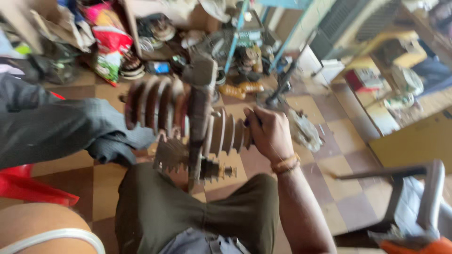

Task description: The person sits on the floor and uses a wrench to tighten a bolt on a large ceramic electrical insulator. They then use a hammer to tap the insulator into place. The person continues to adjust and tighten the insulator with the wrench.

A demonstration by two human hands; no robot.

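Observation:
My right hand (pixel 268 131) is closed around the right end of a heavy ribbed insulator assembly (pixel 207 129), made of brown and pale discs on a shaft. A dark metal bracket (pixel 197 117) crosses the assembly's middle, and a smaller toothed part (pixel 172 155) hangs below it. The assembly hangs above my lap in olive trousers (pixel 188 211). From the left a grey-sleeved arm (pixel 61 127) reaches to the left discs; it seems to be another person's. Its hand is mostly hidden behind the discs. My own left hand does not show. The picture is motion-blurred.
Checkered floor tiles (pixel 339 141) lie below. Piled clutter of bags, coils and metal parts (pixel 155 37) fills the back, beside a blue metal frame (pixel 235 37). A grey chair frame (pixel 423 188) stands at right, something red and plastic (pixel 28 188) at left.

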